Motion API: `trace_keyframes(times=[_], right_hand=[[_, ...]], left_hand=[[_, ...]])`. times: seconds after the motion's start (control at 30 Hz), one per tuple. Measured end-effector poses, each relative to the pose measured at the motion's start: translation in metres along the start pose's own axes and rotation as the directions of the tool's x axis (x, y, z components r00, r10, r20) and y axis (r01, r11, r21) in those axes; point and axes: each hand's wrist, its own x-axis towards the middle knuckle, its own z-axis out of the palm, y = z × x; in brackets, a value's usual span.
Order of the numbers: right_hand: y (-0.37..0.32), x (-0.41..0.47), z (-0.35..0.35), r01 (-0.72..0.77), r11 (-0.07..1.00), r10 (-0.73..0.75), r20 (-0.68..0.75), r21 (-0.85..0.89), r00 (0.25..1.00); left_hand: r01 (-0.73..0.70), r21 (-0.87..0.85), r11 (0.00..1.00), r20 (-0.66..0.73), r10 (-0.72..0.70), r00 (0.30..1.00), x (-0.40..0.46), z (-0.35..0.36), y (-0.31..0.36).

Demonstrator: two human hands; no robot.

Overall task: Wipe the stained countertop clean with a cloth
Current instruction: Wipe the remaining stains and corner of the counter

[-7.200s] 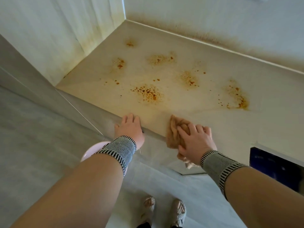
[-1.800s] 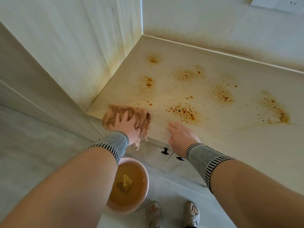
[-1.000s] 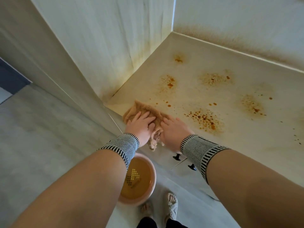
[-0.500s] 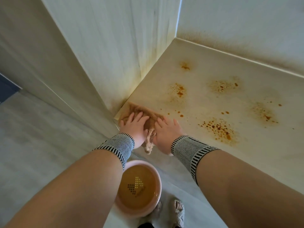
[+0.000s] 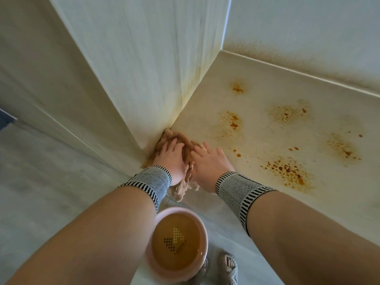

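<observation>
A brown cloth (image 5: 186,150) lies bunched in the near left corner of the cream countertop (image 5: 267,95), against the side wall, with one end hanging over the front edge. My left hand (image 5: 169,158) presses flat on the cloth. My right hand (image 5: 209,163) presses beside it, fingers on the cloth's right part. Several orange-brown stain patches (image 5: 287,169) spread over the countertop to the right and behind my hands.
A pink basin (image 5: 202,229) of brownish water stands on the grey floor below the counter edge, next to my feet (image 5: 228,268). A pale side wall (image 5: 144,68) borders the counter on the left, and a stained back wall (image 5: 308,38) borders it behind.
My left hand carried the cloth to the counter's near left corner. My right hand joined it, and both now press the cloth deeper against the side wall.
</observation>
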Motion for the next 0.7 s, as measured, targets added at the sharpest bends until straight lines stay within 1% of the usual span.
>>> trace_keyframes(times=[0.17,0.33,0.43,0.6,0.7], right_hand=[[0.013,0.01,-0.005,0.003,0.997,0.0,-0.047,0.081,0.999],[0.029,0.02,-0.004,-0.043,0.994,0.048,-0.045,0.105,0.998],[0.037,0.019,-0.005,-0.043,0.992,0.048,-0.041,0.118,0.998],[0.032,0.014,-0.007,0.002,0.991,0.002,-0.031,0.137,1.0],[0.026,0.014,-0.007,0.04,0.991,-0.037,-0.025,0.128,0.999]], left_hand=[[-0.04,-0.043,0.998,0.007,0.041,0.999,0.032,-0.014,0.006],[-0.098,-0.067,0.993,-0.051,0.094,0.994,0.064,-0.022,0.017],[-0.111,-0.047,0.993,-0.077,0.107,0.991,0.072,-0.021,0.02],[-0.093,0.063,0.994,-0.013,0.094,0.995,0.059,-0.011,0.014],[-0.073,0.068,0.995,0.034,0.071,0.997,0.039,-0.008,0.008]])
